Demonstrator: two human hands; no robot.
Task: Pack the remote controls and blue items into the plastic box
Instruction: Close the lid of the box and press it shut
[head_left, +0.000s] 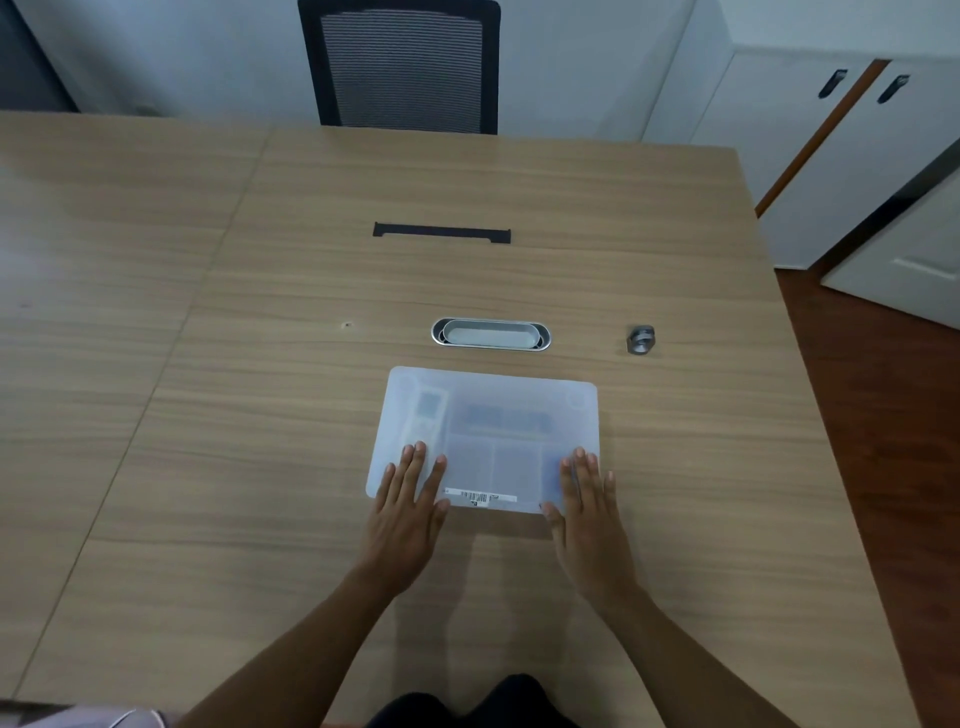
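While both hands lie flat, unclenched, on it, the frosted plastic box (488, 415) shows blurred remotes inside

I get a single head-mounted view, wide-angle, looking forward and steeply down across the counter (260, 364) from its near edge. Its nearer half sits close below me; the far edge and a chair (405, 67) lie farther off.

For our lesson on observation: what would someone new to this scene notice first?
Two hands, left and right, lie flat on the lid of a cloudy plastic box near the table's front edge; a remote control shows dimly through the lid at its left. Beyond it sit an oval metal tray and, further right, a small metal piece.
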